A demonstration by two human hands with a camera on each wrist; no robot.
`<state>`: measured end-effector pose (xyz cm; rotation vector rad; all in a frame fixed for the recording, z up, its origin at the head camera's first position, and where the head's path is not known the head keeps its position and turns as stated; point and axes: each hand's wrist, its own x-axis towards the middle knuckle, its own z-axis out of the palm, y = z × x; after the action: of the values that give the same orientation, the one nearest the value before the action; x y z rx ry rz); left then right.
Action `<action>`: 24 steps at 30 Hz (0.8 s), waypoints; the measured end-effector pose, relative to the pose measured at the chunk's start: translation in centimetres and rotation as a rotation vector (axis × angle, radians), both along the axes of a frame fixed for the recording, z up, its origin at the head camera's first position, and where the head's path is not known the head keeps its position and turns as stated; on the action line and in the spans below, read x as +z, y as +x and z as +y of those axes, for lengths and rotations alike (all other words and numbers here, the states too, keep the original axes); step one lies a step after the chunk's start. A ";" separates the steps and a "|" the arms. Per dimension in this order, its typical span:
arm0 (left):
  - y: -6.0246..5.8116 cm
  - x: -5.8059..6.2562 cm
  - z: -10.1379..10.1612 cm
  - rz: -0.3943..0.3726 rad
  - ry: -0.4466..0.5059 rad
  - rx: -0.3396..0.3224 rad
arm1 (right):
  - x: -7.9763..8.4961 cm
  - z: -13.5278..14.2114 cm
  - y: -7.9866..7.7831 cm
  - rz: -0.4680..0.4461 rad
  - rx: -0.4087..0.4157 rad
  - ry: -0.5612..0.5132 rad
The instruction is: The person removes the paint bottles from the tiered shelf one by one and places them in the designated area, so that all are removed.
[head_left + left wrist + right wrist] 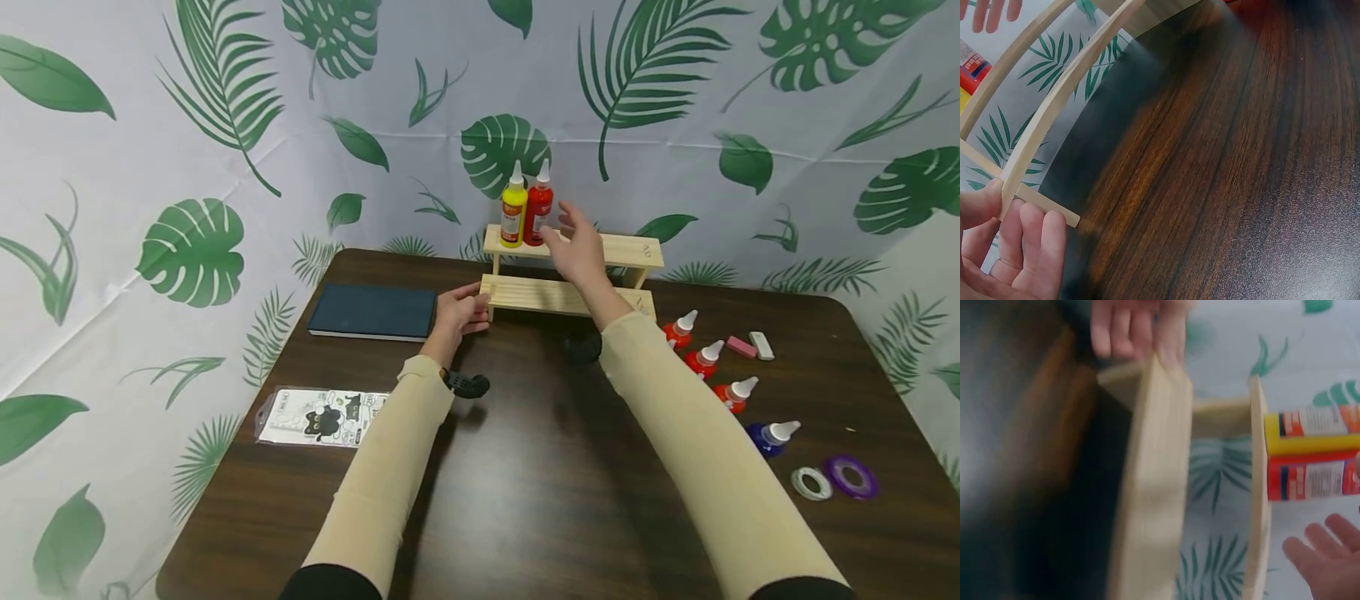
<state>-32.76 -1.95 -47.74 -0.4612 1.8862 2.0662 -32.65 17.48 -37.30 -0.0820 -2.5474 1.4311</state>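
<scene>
A two-tier wooden rack point(532, 293) stands at the back of the table. On its upper shelf, a yellow paint bottle point(513, 218) and a red paint bottle point(538, 208) stand upright side by side at the left end. My left hand point(1025, 250) pinches the left end of the lower shelf between thumb and fingers. My right hand point(583, 254) is just right of the red bottle, its fingers spread and loosely bent. The right wrist view shows its fingers point(1319, 547) apart from the bottle; whether the thumb touches it, I cannot tell.
Right of the rack lie several red bottles point(702, 359), a blue bottle point(769, 437), a pink block point(742, 347), a white block point(761, 346), a white ring point(797, 483) and a purple ring point(831, 477). A dark notebook point(372, 311) and a cat-print packet point(288, 418) lie left.
</scene>
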 end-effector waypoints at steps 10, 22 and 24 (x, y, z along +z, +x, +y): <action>0.0 0.2 -0.2 0.008 0.015 -0.013 | 1.5 -0.1 -3.9 -0.090 0.095 0.036; -0.2 0.2 -0.2 -0.010 0.013 -0.009 | 0.9 -0.7 -3.2 -0.042 -0.020 -0.034; -0.2 0.2 -0.3 -0.008 0.009 -0.005 | 0.9 -0.8 -2.8 -0.048 -0.043 -0.055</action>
<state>-32.99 -2.23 -47.53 -0.4620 1.8705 2.0658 -35.49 16.68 -36.36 -0.1806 -2.5276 1.5008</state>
